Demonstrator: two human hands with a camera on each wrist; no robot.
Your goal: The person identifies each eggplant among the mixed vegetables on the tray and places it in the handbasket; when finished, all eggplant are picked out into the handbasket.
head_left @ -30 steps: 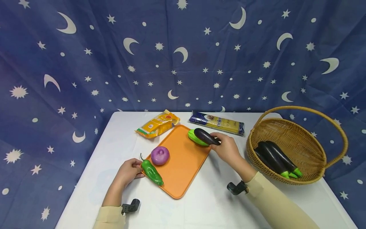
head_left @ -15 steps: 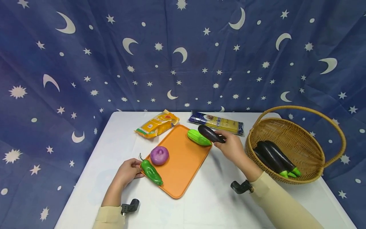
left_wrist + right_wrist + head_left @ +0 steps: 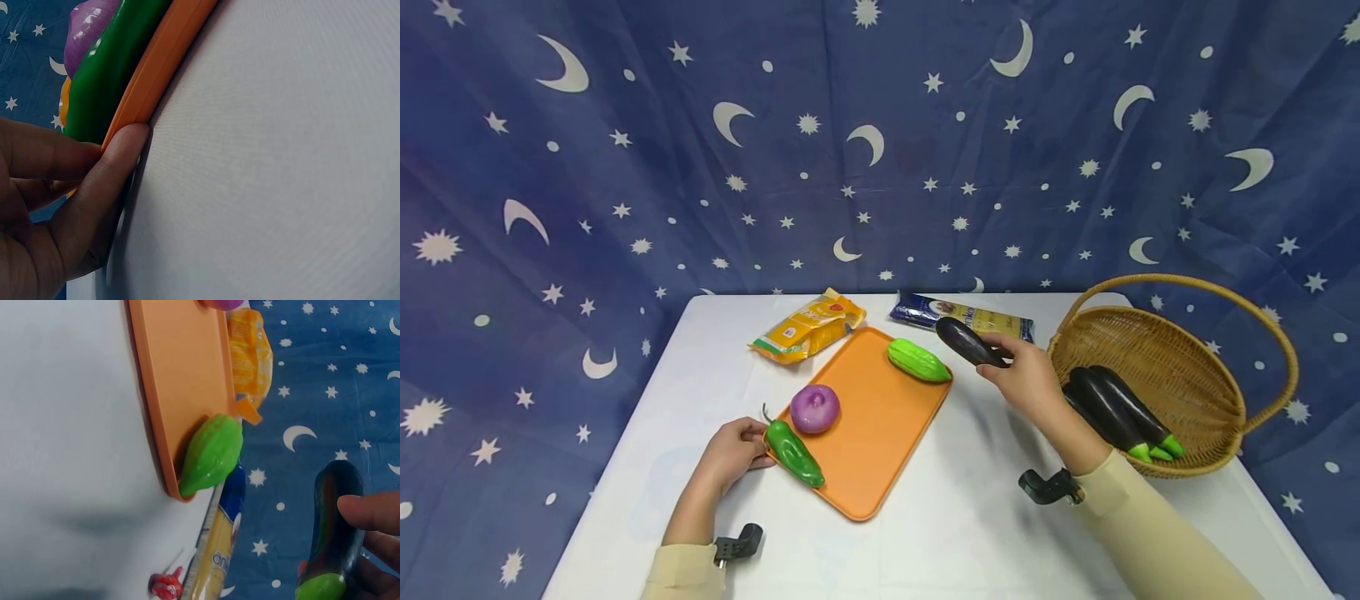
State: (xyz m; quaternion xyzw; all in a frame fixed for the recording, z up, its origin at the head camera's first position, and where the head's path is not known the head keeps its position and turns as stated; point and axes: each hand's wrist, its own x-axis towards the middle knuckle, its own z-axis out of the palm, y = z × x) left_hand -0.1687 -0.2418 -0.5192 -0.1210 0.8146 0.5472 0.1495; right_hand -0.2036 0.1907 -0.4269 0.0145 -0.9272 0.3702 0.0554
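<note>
My left hand (image 3: 733, 454) pinches the near-left rim of the orange tray (image 3: 880, 417) between thumb and fingers, plain in the left wrist view. Beside those fingers a green pepper (image 3: 795, 454) lies along the tray's left edge, with a purple onion (image 3: 815, 408) just beyond it. A ridged green gourd (image 3: 919, 360) rests at the far right corner of the tray. My right hand (image 3: 1030, 383) holds a dark eggplant (image 3: 337, 519) in the air, right of the tray. Its green stem end shows in the right wrist view; the fingers hide part of it.
At the right stands a wicker basket (image 3: 1150, 329) with a tall handle and several eggplants (image 3: 1120, 408) in it. Behind the tray lie a yellow-orange packet (image 3: 811, 327) and a spaghetti pack (image 3: 917, 308). A small red wrapped thing (image 3: 167, 585) lies near the spaghetti pack.
My right hand has lifted the eggplant off from over the gourd and carried it right, toward the basket. My left hand stays on the tray's rim.
</note>
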